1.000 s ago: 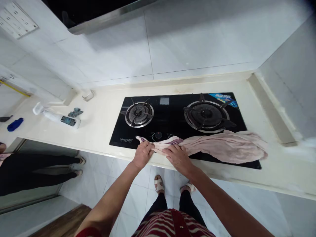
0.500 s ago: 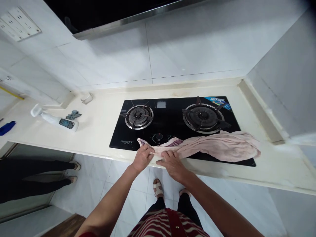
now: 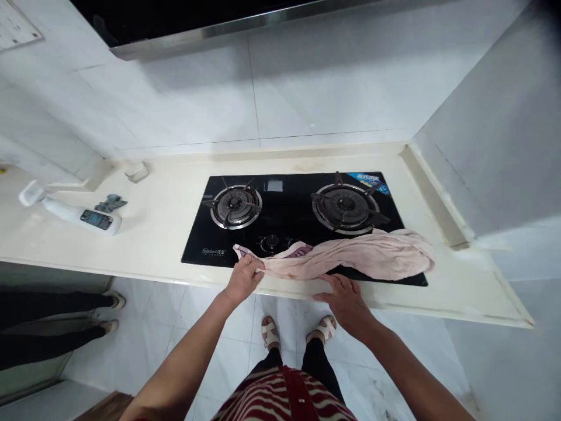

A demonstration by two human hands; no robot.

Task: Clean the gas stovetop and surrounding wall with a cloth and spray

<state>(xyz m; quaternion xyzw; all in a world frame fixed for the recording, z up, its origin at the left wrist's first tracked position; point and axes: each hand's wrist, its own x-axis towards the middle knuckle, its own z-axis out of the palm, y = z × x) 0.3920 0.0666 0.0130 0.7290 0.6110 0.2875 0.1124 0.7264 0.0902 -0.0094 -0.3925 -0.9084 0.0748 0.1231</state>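
Observation:
A long pale pink towel point(image 3: 350, 256) lies bunched along the front part of the black gas stove point(image 3: 280, 210). Its left end shows a purple pattern and partly covers the control knob area. My left hand point(image 3: 243, 277) grips this left end, fingers closed on the cloth at the stove's front edge. Further right, my right hand point(image 3: 346, 297) is at the counter's front edge, fingers apart, with its fingertips at the towel's lower edge. Whether they touch the cloth I cannot tell.
The white countertop point(image 3: 158, 234) runs along a tiled wall. To the left lie a white spray bottle point(image 3: 72, 210), a grey-blue rag point(image 3: 110, 203) and a small clear item point(image 3: 137, 172). Overhead hangs a black range hood point(image 3: 245, 23); a wall point(image 3: 486, 140) closes off the right.
My right hand has let go of the towel near my left hand and moved right along its lower edge. My left hand keeps its hold. The view has shifted slightly right.

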